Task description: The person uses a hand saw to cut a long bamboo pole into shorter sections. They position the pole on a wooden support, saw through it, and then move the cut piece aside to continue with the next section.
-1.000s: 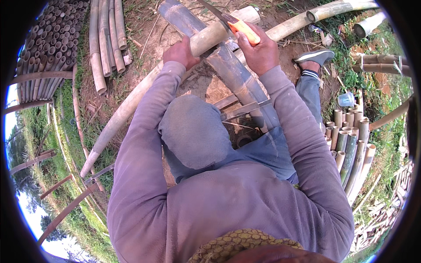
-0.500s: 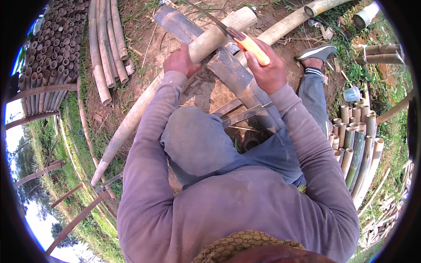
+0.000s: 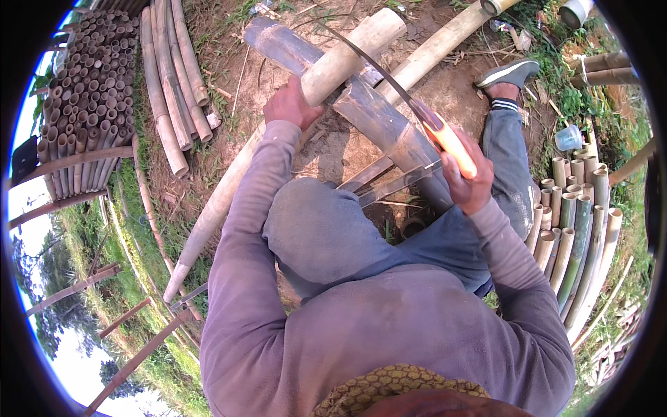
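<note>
My left hand [image 3: 292,104] is closed around a thick pale bamboo pole [image 3: 347,57], which rests slantwise across a dark, weathered bamboo support [image 3: 389,125]. Past this hand the pole seems to run on toward the lower left. In my right hand [image 3: 470,171] is the orange handle of a hand saw [image 3: 389,80]. Its long, thin blade lies across the pole near the pole's far end; whether the teeth have cut into it I cannot tell.
Cut bamboo tubes [image 3: 90,83] are stacked at the far left, beside several long poles [image 3: 174,76]. More tubes [image 3: 570,215] stand upright at right, near a clear plastic cup [image 3: 568,137]. Another pole [image 3: 445,45] lies beyond the support. My shoe [image 3: 508,73] is beside it.
My right hand has drawn the saw back toward me and to the right, so more blade shows between handle and pole. My left hand keeps its hold. The whole view has shifted slightly.
</note>
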Motion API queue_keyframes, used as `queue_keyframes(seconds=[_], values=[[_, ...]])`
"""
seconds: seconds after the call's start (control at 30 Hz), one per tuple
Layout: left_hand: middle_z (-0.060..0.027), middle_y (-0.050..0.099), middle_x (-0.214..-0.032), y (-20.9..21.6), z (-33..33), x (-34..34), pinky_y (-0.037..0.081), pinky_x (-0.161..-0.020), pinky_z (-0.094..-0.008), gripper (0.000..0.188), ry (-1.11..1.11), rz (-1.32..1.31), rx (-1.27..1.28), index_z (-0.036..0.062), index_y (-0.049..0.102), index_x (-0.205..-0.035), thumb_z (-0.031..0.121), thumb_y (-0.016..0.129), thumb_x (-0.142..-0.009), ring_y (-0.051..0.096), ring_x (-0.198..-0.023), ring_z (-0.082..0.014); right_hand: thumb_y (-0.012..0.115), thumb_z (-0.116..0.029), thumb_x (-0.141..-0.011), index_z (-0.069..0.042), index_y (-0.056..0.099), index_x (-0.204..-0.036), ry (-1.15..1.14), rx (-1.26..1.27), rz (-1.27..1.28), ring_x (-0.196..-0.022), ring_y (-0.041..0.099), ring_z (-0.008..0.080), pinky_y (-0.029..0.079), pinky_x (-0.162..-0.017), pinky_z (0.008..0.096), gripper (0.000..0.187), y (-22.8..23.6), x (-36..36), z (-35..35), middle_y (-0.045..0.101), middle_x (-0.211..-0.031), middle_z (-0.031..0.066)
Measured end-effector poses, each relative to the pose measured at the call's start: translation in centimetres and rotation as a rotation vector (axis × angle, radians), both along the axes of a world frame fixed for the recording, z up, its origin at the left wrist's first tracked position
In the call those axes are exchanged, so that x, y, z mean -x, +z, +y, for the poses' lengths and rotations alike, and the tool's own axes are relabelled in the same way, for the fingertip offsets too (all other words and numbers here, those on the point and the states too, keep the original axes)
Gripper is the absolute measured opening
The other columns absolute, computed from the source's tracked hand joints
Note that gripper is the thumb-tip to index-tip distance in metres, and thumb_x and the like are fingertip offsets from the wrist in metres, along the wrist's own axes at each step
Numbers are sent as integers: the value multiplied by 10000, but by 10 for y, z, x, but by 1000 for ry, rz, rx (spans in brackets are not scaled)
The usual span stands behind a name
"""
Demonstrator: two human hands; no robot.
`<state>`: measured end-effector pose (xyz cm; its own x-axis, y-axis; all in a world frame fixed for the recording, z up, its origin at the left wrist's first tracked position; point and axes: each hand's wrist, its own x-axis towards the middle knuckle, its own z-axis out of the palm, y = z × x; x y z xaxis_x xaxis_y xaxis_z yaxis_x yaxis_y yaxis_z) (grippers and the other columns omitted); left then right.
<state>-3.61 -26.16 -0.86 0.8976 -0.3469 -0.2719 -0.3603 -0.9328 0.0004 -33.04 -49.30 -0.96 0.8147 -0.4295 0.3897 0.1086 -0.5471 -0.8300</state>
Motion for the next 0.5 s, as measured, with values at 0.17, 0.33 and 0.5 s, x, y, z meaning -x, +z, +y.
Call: queue_keyframes(seconds=[0.17, 0.33, 0.5], values=[[-191, 735, -1174, 4, -6, -1, 574, -948, -497, 765, -9, -13, 18, 108, 553, -1299, 485, 902, -733, 727, -1095, -382, 781, -207, -955, -46, 689, -1313, 22, -72, 4, -900, 787, 339, 611, -767, 364, 403, 27, -140, 5, 771, -1039, 218], [-195, 747, -1192, -2, 9, -1, 567, -953, -496, 763, -5, -8, 30, 111, 559, -1326, 479, 856, -727, 728, -1104, -398, 771, -95, -937, 20, 629, -1383, 14, -91, 30, -1056, 777, 287, 602, -901, 365, 482, 17, 5, 6, 760, -1175, 214], [-203, 746, -1176, -1, 5, 2, 570, -941, -502, 782, 9, 0, -15, 98, 541, -1328, 487, 857, -727, 731, -1091, -398, 749, -22, -927, 47, 609, -1399, 46, -121, 32, -1183, 738, 290, 571, -1000, 357, 497, 4, 61, -2, 724, -1311, 208]])
